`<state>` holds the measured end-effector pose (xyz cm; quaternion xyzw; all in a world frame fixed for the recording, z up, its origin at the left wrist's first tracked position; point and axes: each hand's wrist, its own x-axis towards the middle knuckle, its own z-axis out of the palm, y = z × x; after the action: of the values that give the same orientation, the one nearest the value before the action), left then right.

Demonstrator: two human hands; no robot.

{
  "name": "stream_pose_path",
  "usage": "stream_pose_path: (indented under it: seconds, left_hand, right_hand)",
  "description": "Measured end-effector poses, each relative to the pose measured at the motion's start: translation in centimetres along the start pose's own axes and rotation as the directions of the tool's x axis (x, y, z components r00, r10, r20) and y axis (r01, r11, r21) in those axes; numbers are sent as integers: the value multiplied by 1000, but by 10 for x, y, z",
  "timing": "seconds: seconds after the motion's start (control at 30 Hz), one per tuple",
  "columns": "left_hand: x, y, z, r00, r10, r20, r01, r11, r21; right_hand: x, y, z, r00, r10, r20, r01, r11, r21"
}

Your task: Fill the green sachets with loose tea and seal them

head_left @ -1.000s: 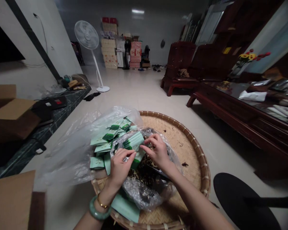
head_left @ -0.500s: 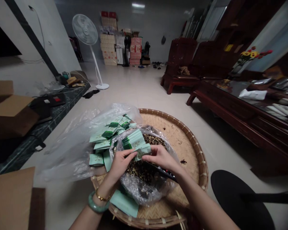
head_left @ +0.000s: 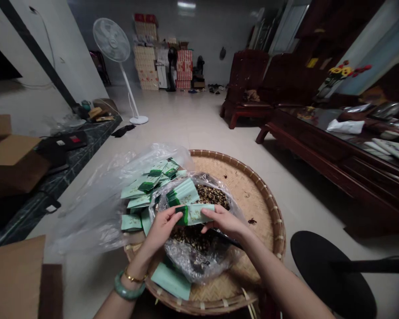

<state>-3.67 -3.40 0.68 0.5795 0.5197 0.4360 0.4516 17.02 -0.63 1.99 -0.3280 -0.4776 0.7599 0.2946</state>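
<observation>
A light green paper packet [head_left: 196, 214] with a dark green end is stretched flat between my two hands. My left hand [head_left: 162, 226] pinches its dark green end, and my right hand [head_left: 223, 221] grips the pale end. Beneath it lies an open clear plastic bag [head_left: 199, 266] of dark and yellowish loose dried material [head_left: 213, 195]. A fanned stack of similar packets [head_left: 185, 192] rests on the bag, just beyond my hands. A dark, long object, partly hidden, lies under my right hand. More green packets [head_left: 136, 202] are heaped to the left on clear plastic.
Everything sits on a round woven bamboo tray [head_left: 249, 177]. One packet [head_left: 171, 281] lies near its front rim. A black round base [head_left: 332, 274] stands at right, a cardboard box [head_left: 13, 164] at left. Beyond are a white fan [head_left: 112, 40] and a dark wooden table [head_left: 306, 146].
The packet between my hands has been straightened out and turned, so its dark green end now shows at my left fingers. The view has shifted slightly.
</observation>
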Motion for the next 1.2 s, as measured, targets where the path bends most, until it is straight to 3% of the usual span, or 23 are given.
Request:
stream_pose_path:
  seconds: [0.07,0.13,0.17,0.23,0.27,0.33,0.37,0.43,0.6,0.73,0.8,0.83,0.87,0.97,1.07,1.2]
  left_hand:
    - [-4,-4,-2,1000,-24,13,24,1000,4]
    - [-8,-7,-2,999,-15,-45,19,995,97]
    - [-11,-7,-1,995,30,-100,-12,983,184]
    - [-16,-6,1,954,246,-168,-156,893,422]
    - [-19,-5,2,915,383,-129,-256,796,549]
    - [-22,-2,5,850,524,57,-403,576,712]
    - [-23,-1,6,828,542,143,-450,491,746]
    - [-24,-1,8,807,539,243,-504,413,758]
    - [-20,-8,9,791,564,235,-542,469,698]
    - [-14,-8,9,812,574,109,-485,558,673]
    - [-11,-7,9,820,569,55,-454,590,667]
    - [-9,-6,8,823,567,33,-442,603,664]
    - [-8,-6,8,827,562,13,-429,615,662]
    - [-6,-7,7,843,536,-33,-390,653,649]
    - [-5,-7,6,862,502,-65,-357,693,627]
    - [-5,-6,4,890,447,-92,-309,738,600]
  right_hand:
    - [0,5,-2,1000,12,13,-12,999,44]
    - [-2,9,-3,1000,6,14,-7,999,49]
    - [-2,11,-3,1000,-2,3,2,999,39]
    - [-5,13,1,1000,-19,-23,19,1000,6]
    - [-6,13,4,1000,-19,-23,18,1000,-12]
    - [-9,14,11,1000,-4,-1,4,999,-54]
    - [-10,14,15,1000,3,10,-2,997,-83]
    - [-11,15,22,1000,4,19,-2,991,-136]
    - [-16,9,20,999,-16,49,23,991,-133]
    - [-13,-8,-11,992,-113,-62,101,979,-176]
    - [-2,-15,-33,967,-191,-167,93,879,-467]
    - [6,-17,-43,958,-213,-189,32,740,-671]
    - [15,-17,-53,959,-222,-174,-28,540,-841]
    - [46,-13,-72,974,-193,-116,-30,399,-916]
    - [72,-7,-78,992,-125,-23,20,332,-943]
    - [88,-3,-85,991,-57,120,127,146,-981]
